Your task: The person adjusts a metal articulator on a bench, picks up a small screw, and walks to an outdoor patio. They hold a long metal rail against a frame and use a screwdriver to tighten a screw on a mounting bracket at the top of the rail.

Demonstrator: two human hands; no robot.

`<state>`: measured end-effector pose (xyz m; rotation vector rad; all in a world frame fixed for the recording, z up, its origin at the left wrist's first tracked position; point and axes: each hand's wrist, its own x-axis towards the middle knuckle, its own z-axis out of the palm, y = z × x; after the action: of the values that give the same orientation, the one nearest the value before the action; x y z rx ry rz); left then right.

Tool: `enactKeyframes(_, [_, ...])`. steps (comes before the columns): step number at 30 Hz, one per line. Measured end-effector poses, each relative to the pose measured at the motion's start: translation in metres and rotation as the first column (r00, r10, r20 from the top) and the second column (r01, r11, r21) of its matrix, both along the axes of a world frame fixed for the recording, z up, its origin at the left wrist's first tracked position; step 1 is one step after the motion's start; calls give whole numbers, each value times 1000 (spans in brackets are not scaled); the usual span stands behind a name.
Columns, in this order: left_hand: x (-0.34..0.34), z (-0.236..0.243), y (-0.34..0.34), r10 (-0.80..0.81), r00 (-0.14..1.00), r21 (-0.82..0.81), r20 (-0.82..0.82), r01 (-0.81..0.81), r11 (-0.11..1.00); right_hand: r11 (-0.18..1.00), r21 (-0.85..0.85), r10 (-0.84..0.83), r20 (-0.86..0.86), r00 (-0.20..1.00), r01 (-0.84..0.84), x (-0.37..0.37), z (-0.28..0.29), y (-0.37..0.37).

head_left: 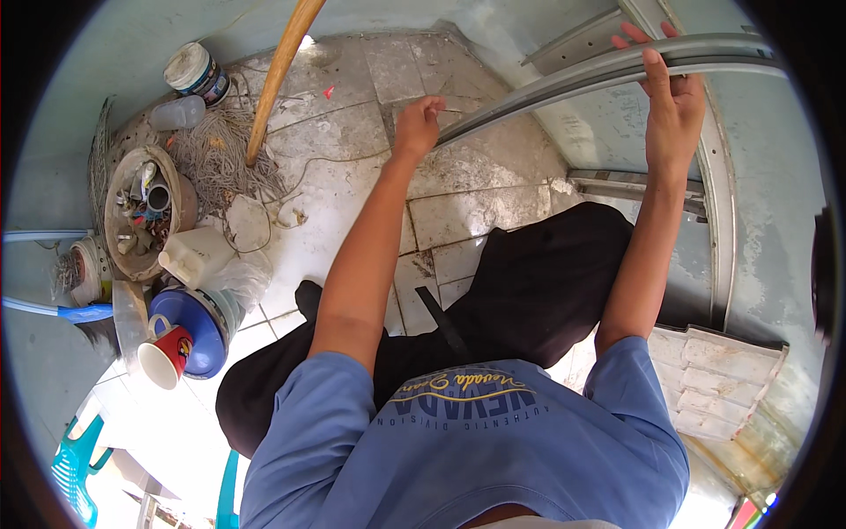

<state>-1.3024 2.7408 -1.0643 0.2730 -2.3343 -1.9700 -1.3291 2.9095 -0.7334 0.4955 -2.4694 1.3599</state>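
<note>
My right hand (673, 115) grips a long curved grey metal rail (552, 91) near its upper right part, thumb on the near side and fingertips showing above it. My left hand (418, 127) is beside the rail's lower left end, fingers curled; what they hold, if anything, is hidden. A thin cord (324, 160) runs across the floor behind my left wrist. A vertical metal channel (719, 229) stands against the pale wall behind the rail.
A wooden pole (275, 75) leans at the top. Left are tangled netting (216, 145), a tub of odds and ends (123, 212), a jug (196, 257), a blue lid (196, 346), a red mug (166, 360) and a teal chair (75, 458). Stacked tiles (718, 379) lie right.
</note>
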Motion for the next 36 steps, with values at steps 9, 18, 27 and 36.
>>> enactKeyframes(9, [-5,-44,-18,7,967,-163,254,35,986,964,-239,134,65,989,-115,-8,-7,21])
enactKeyframes(18, [13,-96,7,19,929,-23,371,-11,1000,971,-218,118,76,990,-99,-14,-7,30])
enactKeyframes(27, [22,-74,17,-186,974,-402,128,222,888,923,-322,264,129,956,-211,-7,-4,55])
enactKeyframes(36, [29,-64,5,-224,969,-507,105,246,826,891,-314,395,177,902,-328,-8,-5,72])
